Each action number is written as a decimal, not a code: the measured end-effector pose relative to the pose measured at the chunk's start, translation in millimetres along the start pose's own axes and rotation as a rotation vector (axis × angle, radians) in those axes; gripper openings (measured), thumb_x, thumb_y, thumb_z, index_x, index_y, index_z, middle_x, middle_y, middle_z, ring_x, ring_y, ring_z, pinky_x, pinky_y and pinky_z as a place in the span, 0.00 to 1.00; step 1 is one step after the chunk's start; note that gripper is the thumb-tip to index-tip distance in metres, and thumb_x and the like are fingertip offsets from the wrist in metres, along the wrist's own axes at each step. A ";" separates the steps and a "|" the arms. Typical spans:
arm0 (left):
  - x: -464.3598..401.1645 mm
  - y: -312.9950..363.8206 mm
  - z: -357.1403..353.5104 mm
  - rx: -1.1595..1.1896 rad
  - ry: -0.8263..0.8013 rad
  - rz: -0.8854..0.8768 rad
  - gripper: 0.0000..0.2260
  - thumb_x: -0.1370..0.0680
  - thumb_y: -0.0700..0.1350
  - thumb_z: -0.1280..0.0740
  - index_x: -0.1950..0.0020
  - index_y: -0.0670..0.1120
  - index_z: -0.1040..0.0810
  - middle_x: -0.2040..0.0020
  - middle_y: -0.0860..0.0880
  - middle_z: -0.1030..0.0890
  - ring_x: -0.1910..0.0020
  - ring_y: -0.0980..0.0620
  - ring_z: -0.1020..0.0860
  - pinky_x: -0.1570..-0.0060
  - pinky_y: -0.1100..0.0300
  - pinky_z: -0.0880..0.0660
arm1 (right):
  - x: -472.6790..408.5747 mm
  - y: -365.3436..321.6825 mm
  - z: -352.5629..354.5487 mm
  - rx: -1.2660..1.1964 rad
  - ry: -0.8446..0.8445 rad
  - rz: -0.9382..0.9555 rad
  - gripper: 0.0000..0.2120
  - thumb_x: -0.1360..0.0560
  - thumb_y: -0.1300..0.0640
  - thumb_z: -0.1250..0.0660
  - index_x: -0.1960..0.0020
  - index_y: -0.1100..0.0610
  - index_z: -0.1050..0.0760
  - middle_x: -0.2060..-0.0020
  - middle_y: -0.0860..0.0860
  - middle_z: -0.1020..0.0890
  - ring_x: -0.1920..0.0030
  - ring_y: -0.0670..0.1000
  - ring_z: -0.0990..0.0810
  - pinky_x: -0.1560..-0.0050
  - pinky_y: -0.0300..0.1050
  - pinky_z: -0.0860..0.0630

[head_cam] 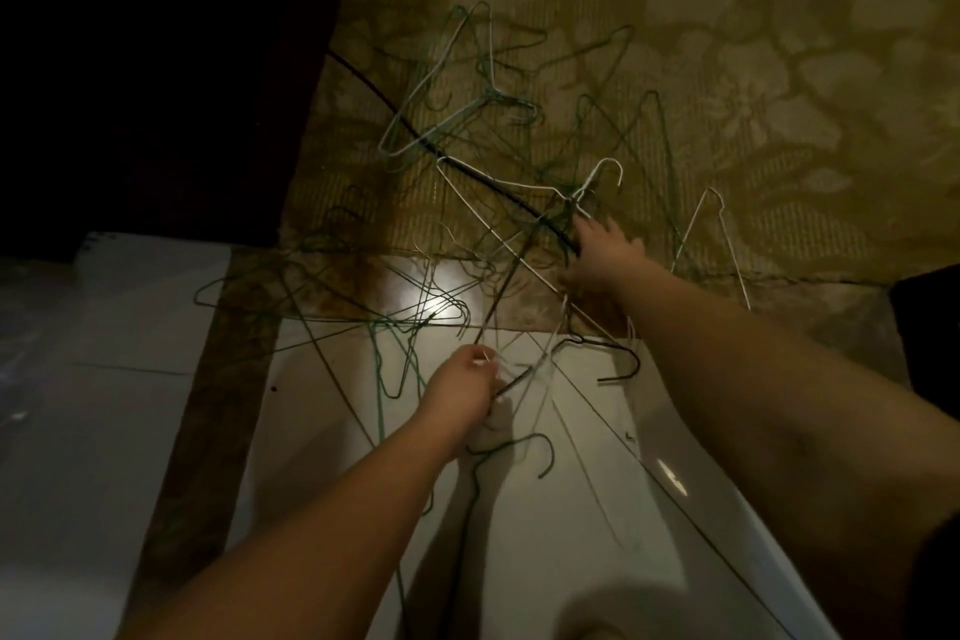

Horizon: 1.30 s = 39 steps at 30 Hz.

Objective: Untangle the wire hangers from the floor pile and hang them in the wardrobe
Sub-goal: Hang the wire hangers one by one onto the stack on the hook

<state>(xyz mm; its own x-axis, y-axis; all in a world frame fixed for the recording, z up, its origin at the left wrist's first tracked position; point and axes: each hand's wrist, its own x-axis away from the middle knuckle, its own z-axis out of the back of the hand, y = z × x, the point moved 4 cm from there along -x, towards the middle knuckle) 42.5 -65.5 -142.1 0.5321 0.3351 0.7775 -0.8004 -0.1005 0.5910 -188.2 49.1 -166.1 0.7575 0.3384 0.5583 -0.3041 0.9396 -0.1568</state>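
A tangle of thin wire hangers, green, white and dark, sprawls over the patterned carpet and the shiny tiles. My left hand pinches several wires near the tangle's near edge. My right hand reaches farther out, with its fingers at the neck of a white hanger whose hook points up; its grip is hidden behind the hand. A green hanger hook lies just below my left hand, and a dark hook lies between my arms.
A black cable runs diagonally under the pile. Another white hanger lies to the right on the carpet. A dark, unlit area fills the upper left. Pale tiles cover the near floor.
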 end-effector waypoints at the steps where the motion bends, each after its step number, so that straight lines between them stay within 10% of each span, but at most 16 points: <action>1: 3.3 0.0 0.1 0.027 -0.035 0.004 0.07 0.17 0.43 0.40 0.43 0.49 0.24 0.59 0.48 0.23 0.64 0.53 0.25 0.67 0.62 0.28 | -0.8 -1.9 -2.3 0.072 0.019 -0.010 0.38 0.25 0.47 0.32 0.21 0.53 0.47 0.23 0.54 0.42 0.24 0.59 0.45 0.27 0.63 0.48; 6: 10.9 1.4 7.8 0.084 -0.047 0.059 0.10 0.18 0.37 0.41 0.47 0.45 0.20 0.58 0.46 0.22 0.65 0.54 0.24 0.71 0.66 0.29 | 7.1 -6.7 2.7 0.358 0.082 0.026 0.11 0.22 0.51 0.39 0.44 0.54 0.22 0.42 0.55 0.22 0.35 0.57 0.32 0.31 0.61 0.43; 13: 21.9 41.9 20.6 0.303 -0.099 0.019 0.11 0.21 0.32 0.40 0.45 0.43 0.23 0.48 0.42 0.19 0.61 0.48 0.21 0.66 0.59 0.24 | 39.3 -7.4 39.0 -0.205 0.114 0.068 0.18 0.18 0.49 0.43 0.48 0.61 0.21 0.58 0.58 0.20 0.55 0.58 0.20 0.54 0.51 0.24; 19: 39.1 108.9 18.0 0.182 -0.122 -0.200 0.07 0.19 0.47 0.35 0.43 0.49 0.22 0.62 0.50 0.21 0.74 0.55 0.31 0.73 0.63 0.36 | 85.8 -33.2 95.1 -0.347 0.227 0.138 0.14 0.18 0.49 0.42 0.47 0.57 0.22 0.61 0.51 0.21 0.60 0.53 0.21 0.62 0.44 0.30; 26: 66.2 169.0 33.8 0.467 -0.037 -0.291 0.09 0.19 0.47 0.33 0.43 0.45 0.29 0.51 0.47 0.20 0.54 0.51 0.21 0.60 0.62 0.24 | 157.0 -100.6 118.3 -0.703 0.035 0.347 0.16 0.19 0.57 0.42 0.34 0.53 0.25 0.41 0.50 0.20 0.42 0.48 0.23 0.44 0.42 0.29; 30: 61.2 157.0 46.5 0.603 -0.131 -0.103 0.09 0.18 0.44 0.35 0.43 0.40 0.24 0.49 0.42 0.17 0.53 0.48 0.18 0.58 0.57 0.21 | 173.8 -111.9 99.3 -0.454 -0.047 0.520 0.17 0.18 0.52 0.45 0.32 0.51 0.27 0.34 0.49 0.26 0.35 0.47 0.31 0.32 0.51 0.36; 34: 50.4 156.3 57.0 0.724 -0.145 -0.016 0.09 0.16 0.41 0.42 0.52 0.42 0.25 0.64 0.47 0.20 0.73 0.54 0.22 0.70 0.58 0.21 | 147.6 -51.2 104.0 -0.540 0.199 0.243 0.14 0.18 0.49 0.43 0.45 0.53 0.20 0.49 0.50 0.20 0.47 0.50 0.24 0.46 0.48 0.30; 39: 48.5 149.7 51.4 0.669 -0.250 -0.058 0.06 0.16 0.42 0.42 0.46 0.45 0.26 0.69 0.51 0.27 0.81 0.59 0.37 0.83 0.67 0.40 | 100.4 82.8 13.2 -0.301 -0.015 -0.285 0.17 0.19 0.50 0.42 0.40 0.62 0.25 0.45 0.60 0.21 0.53 0.56 0.24 0.55 0.44 0.29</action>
<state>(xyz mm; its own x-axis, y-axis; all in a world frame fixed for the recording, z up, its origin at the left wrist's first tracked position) -37.3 -112.5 -4.8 0.6799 0.1404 0.7197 -0.4706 -0.6691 0.5751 -145.0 160.2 -112.3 0.7777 0.0634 0.6254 0.1010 0.9694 -0.2239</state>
